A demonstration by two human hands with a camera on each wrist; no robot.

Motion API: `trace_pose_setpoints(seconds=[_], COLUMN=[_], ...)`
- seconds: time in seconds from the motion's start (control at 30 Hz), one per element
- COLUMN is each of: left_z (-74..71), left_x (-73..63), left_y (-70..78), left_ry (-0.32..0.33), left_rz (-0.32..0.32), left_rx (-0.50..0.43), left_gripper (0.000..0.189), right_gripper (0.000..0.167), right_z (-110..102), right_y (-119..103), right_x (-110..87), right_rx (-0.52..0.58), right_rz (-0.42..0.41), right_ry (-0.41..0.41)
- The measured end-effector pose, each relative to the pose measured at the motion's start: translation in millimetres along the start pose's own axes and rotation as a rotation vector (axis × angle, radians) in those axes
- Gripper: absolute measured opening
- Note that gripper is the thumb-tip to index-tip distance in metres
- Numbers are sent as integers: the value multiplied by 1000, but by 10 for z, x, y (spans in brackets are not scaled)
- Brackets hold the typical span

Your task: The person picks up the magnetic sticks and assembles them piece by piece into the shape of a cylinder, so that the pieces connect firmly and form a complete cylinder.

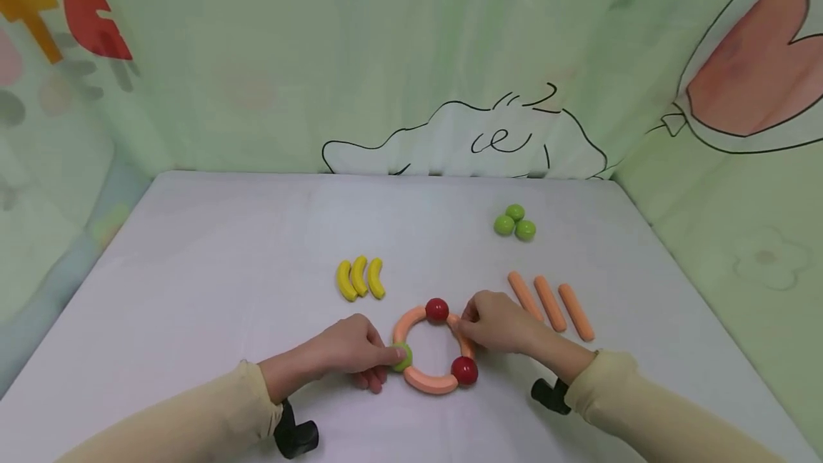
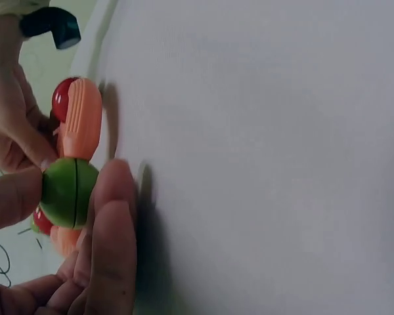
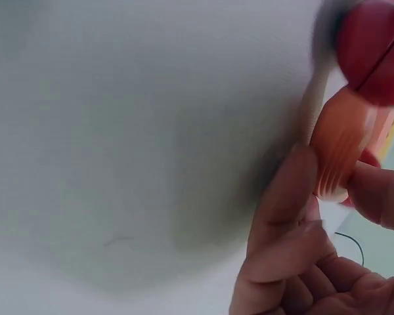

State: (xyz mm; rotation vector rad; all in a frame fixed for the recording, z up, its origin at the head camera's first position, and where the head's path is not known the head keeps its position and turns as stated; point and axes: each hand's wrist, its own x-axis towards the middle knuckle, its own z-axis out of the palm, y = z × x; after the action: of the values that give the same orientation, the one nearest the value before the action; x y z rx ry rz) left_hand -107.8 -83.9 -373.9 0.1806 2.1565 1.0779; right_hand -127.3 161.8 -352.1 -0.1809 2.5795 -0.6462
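Observation:
A ring of three curved orange pieces with balls at their joints lies in front of me in the head view. My left hand (image 1: 353, 349) pinches the green ball (image 2: 69, 193) at the ring's left side between thumb and fingers. With thumb and fingertips, my right hand (image 1: 504, 324) grips the right-hand curved orange piece (image 3: 341, 141). One red ball (image 1: 437, 310) sits at the top of the ring, another red ball (image 1: 464, 371) at its lower right. A second curved orange piece (image 1: 408, 321) forms the upper left, and a third curved orange piece (image 1: 431, 382) the bottom.
Three yellow curved pieces (image 1: 359, 277) lie beyond the ring to the left. Three straight orange sticks (image 1: 549, 304) are beside my right hand. Farther back sit three green balls (image 1: 515, 223). The white table (image 1: 225, 256) ends at a printed curtain (image 1: 270, 77).

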Motion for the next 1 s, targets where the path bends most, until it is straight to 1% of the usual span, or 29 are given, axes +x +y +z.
trace_pose_setpoints(seconds=[0.03, 0.1, 0.17, 0.27, 0.33, 0.47, 0.57, 0.63, 0.7, 0.8, 0.87, 0.93, 1.0], left_z=[10, 22, 27, 30, 33, 32, 24, 24, 31, 55, 74, 87, 90], left_x=[-5, -13, -7, 18, 38, 60, 71, 76, 73, 49, 28, 5, -7], left_y=[0, -2, 0, 5, 6, 1, -13, -25, -41, -52, -52, -46, -42], left_ry=[-22, -29, 5, 88, 111, 101, 76, 56, 39, 19, 5, -1, 26], left_rz=[1, 19, 44, 70, 61, 33, 18, 5, -5, -13, -16, -14, -1], left_rx=[3, 18, 37, 55, 51, 30, -2, -28, -50, -77, -90, -82, -32], left_gripper=[39, 41, 43, 41, 37, 30, 30, 30, 30, 29, 29, 30, 34], right_gripper=[15, 16, 16, 14, 17, 23, 21, 25, 29, 30, 27, 24, 23], right_z=[-3, -5, 0, 18, 35, 42, 8, -19, -29, -11, 11, 29, 40], right_y=[-3, -14, -15, -7, 5, 24, 37, 57, 91, 139, 158, 162, 160], right_x=[15, 42, 71, 101, 108, 41, -73, -156, -226, -294, -319, -334, -332], right_rx=[-4, -3, -7, 2, 13, 13, -21, -51, -62, -38, -3, 29, 51], right_rz=[-13, -41, -81, -127, -149, -136, -79, -43, -17, -25, -42, -50, -50], right_ry=[-1, -6, -11, -5, 15, 94, 121, 96, 49, -15, -38, -51, -59])
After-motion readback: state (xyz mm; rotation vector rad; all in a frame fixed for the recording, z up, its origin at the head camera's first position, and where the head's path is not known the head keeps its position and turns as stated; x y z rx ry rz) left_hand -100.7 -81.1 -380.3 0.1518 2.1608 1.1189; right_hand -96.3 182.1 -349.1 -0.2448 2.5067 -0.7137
